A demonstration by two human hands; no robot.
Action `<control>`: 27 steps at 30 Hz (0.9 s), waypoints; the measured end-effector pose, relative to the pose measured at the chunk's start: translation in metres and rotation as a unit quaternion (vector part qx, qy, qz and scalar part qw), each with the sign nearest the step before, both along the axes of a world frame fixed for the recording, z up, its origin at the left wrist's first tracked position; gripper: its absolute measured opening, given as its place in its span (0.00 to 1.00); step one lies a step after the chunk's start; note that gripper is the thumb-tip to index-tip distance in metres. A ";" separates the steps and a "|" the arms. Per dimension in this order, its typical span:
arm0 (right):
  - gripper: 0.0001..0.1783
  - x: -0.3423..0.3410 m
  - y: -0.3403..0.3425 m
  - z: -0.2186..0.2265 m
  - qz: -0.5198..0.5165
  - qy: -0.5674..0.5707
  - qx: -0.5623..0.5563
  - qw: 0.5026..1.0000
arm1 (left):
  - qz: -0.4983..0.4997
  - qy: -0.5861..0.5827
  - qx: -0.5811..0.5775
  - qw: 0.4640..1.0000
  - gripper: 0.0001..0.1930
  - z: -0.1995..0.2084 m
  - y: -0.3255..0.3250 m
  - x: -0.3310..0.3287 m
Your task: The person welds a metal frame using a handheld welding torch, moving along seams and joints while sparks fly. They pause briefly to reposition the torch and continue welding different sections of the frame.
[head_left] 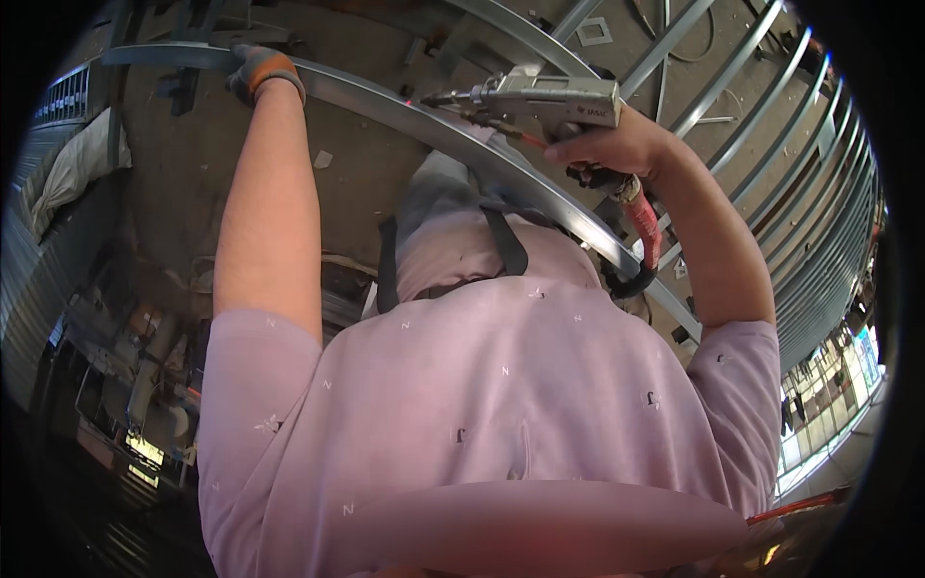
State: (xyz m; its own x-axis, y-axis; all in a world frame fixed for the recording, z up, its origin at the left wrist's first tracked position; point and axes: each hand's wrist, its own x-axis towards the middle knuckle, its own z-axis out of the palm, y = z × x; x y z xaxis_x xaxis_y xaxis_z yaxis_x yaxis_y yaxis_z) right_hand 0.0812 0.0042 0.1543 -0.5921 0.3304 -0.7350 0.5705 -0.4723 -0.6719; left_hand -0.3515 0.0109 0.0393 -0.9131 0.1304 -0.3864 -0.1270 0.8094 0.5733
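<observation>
A long silvery metal bar [361, 96] runs across in front of me, from the upper left down to the right. My left hand [262, 71], in a grey and orange glove, is closed round it near its far left end. In my bare right hand [621, 144] is a handheld laser welding gun [549, 97] with a metal body, its fingers wrapped round the grip. The gun's narrow tip points left, close to the bar, where a small red light spot shows. A thick hose with a red sleeve [642, 223] hangs down from the grip, passing the bar.
Parallel metal tubes [737, 72] form a rack at the right. A pale square frame piece [594, 32] and scraps lie on the brown floor [361, 173]. At the left are a white sack [82, 169] and corrugated metal sheet [43, 289]. Dim machinery stands at the lower left.
</observation>
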 end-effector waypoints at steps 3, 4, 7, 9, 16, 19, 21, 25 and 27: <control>0.31 -0.002 0.004 -0.015 0.018 0.010 -0.021 1.000 | 0.011 0.005 -0.005 1.000 0.39 0.002 0.002 0.001; 0.31 -0.002 0.003 -0.015 0.011 0.017 -0.022 1.000 | 0.013 0.004 -0.010 1.000 0.39 0.003 0.001 0.001; 0.32 -0.003 0.009 -0.015 0.003 0.019 -0.034 0.999 | 0.023 0.007 -0.018 1.000 0.38 0.005 0.004 0.001; 0.32 -0.003 0.010 -0.016 0.012 -0.010 -0.073 0.997 | 0.027 0.007 -0.018 0.999 0.38 0.004 0.005 0.001; 0.32 0.002 0.003 -0.022 -0.012 0.019 -0.047 0.999 | 0.024 -0.004 0.019 1.000 0.36 -0.009 -0.002 -0.008; 0.33 0.003 0.003 -0.024 -0.012 0.003 -0.061 0.998 | 0.028 -0.001 0.032 0.999 0.37 -0.003 -0.001 -0.002; 0.34 0.004 0.001 -0.022 -0.017 0.008 -0.050 0.999 | 0.031 0.005 0.030 0.999 0.37 0.002 0.000 0.002; 0.25 0.005 -0.003 -0.022 -0.015 0.038 0.005 0.999 | 0.032 0.011 0.023 0.999 0.38 0.003 0.001 0.004; 0.26 0.004 -0.003 -0.021 -0.010 0.045 0.026 0.999 | 0.029 0.005 0.017 0.999 0.39 -0.004 0.000 -0.001</control>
State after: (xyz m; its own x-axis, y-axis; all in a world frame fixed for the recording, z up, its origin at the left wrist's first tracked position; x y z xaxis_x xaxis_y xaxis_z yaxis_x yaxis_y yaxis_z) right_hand 0.0854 0.0016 0.1337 -0.6482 0.3796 -0.6601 0.4967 -0.4463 -0.7444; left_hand -0.3527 0.0111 0.0355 -0.9233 0.0895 -0.3736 -0.1679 0.7807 0.6019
